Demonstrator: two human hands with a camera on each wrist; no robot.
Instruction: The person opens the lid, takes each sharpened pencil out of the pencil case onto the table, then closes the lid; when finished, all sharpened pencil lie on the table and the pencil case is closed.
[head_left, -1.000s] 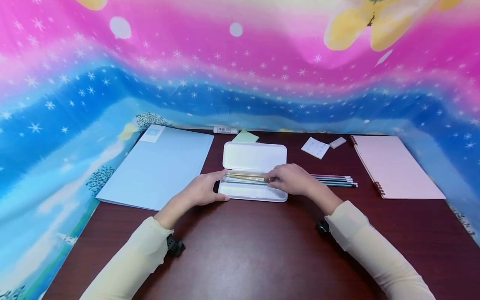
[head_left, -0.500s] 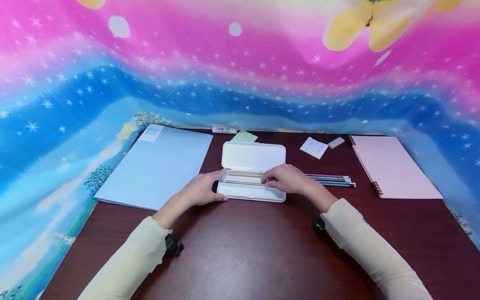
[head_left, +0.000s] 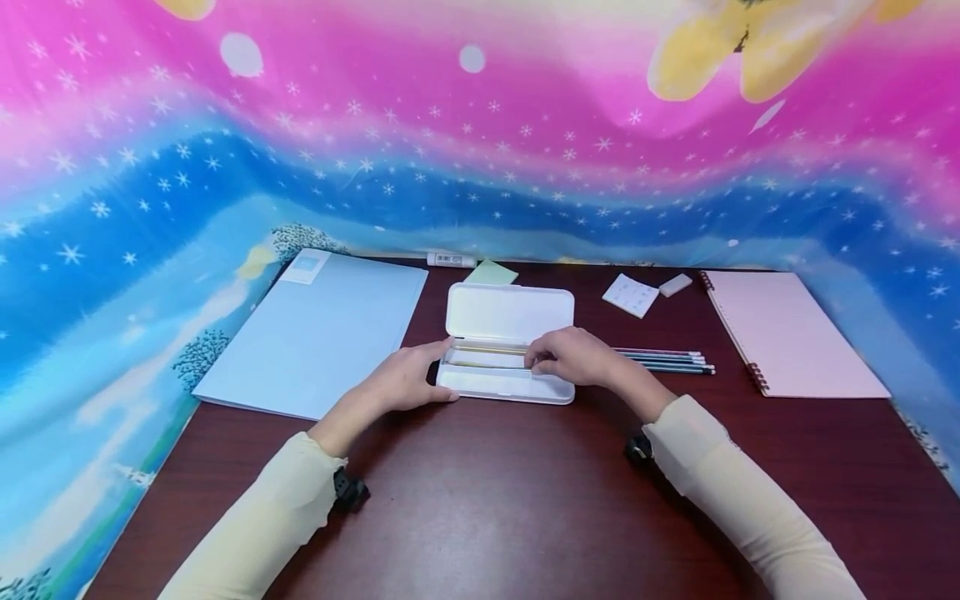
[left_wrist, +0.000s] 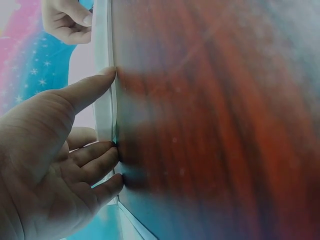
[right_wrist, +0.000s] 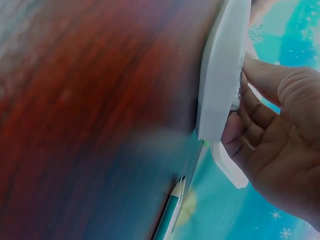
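An open white pencil case (head_left: 502, 386) lies on the table, its lid (head_left: 510, 312) tipped back. My left hand (head_left: 401, 379) holds the case's left end, thumb at the front corner and fingers toward the hinge. In the left wrist view the thumb and fingertips (left_wrist: 102, 187) press along the case's edge. My right hand (head_left: 573, 357) reaches into the right half, fingers curled. The right wrist view shows those fingers around a pale, shiny pen end (right_wrist: 235, 103) just over the case wall; the rest is hidden. Thin yellow pens (head_left: 480, 365) lie lengthwise inside the case.
Several pencils (head_left: 667, 362) lie right of the case. A blue folder (head_left: 322, 333) is at left, a pink spiral notebook (head_left: 802, 333) at right. Behind are a glue stick (head_left: 450, 260), green paper (head_left: 492, 272), a white notepad (head_left: 631, 296) and an eraser (head_left: 676, 285).
The yellow pens, earlier bunched and slanting together, now lie apart along the case's back and middle. My right hand has shifted slightly left and lower; the left hand stays at the case's end.
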